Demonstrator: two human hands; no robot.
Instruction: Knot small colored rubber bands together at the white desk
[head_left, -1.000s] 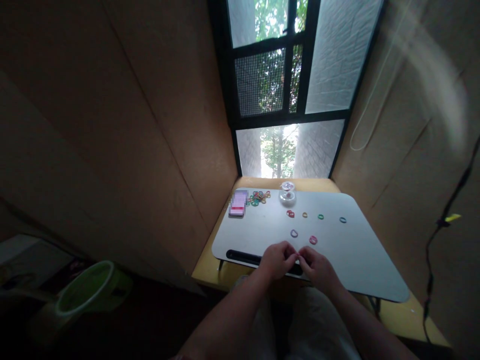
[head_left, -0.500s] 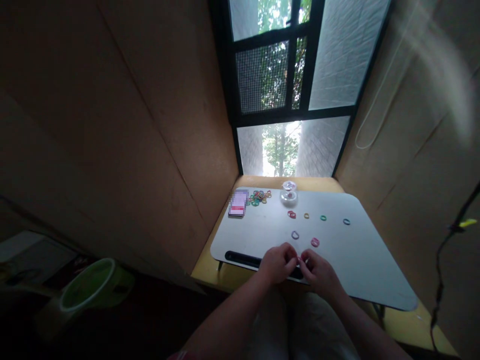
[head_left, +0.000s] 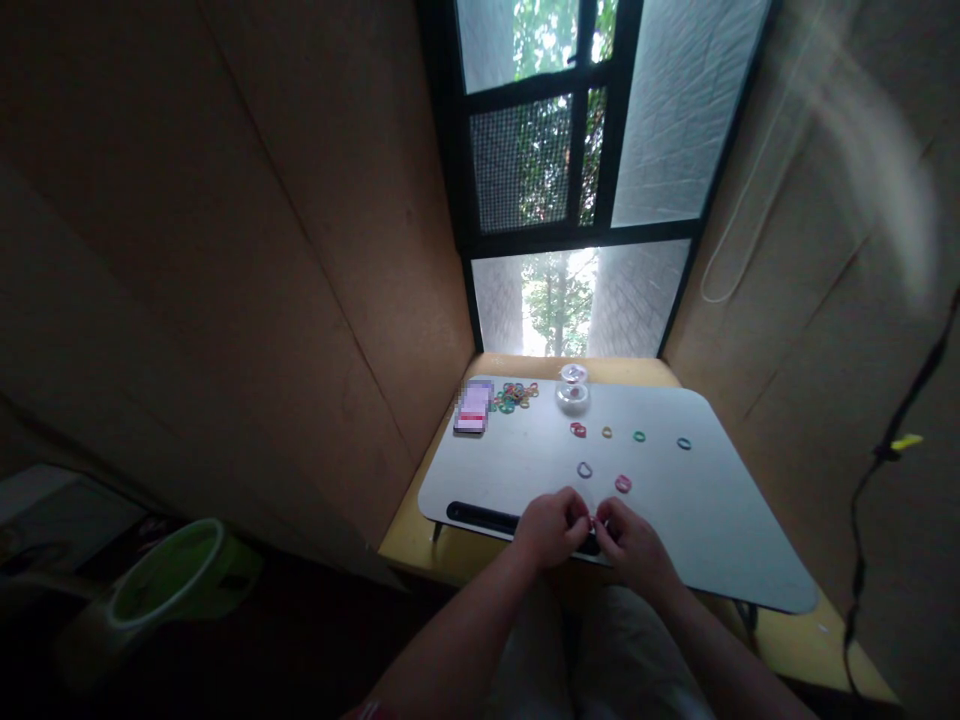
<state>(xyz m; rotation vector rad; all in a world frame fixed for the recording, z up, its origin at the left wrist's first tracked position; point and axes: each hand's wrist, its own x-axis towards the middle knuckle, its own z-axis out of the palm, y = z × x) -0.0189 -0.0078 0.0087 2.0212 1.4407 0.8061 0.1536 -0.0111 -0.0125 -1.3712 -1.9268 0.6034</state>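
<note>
My left hand (head_left: 555, 525) and my right hand (head_left: 631, 538) meet over the near edge of the white table. Fingertips of both pinch a small pink band (head_left: 592, 522), mostly covered by the fingers. Just beyond them lie a purple band (head_left: 585, 469) and a pink band (head_left: 623, 483). Farther back is a row of small bands: red ones (head_left: 578, 430), a yellow one (head_left: 607, 432), a green one (head_left: 639, 436) and a dark blue one (head_left: 684, 443). A pile of mixed coloured bands (head_left: 514, 397) rests at the back left.
A phone (head_left: 473, 406) lies at the table's left end. A clear round container (head_left: 573, 396) stands at the back. My forearms cross the front edge of the white folding table (head_left: 742, 520), beside its dark slot (head_left: 480, 517). A cable (head_left: 862, 530) hangs at the right.
The view has shifted slightly, so the table appears a little farther left. Both hands stay together, with small finger movements around the pinched band.
</note>
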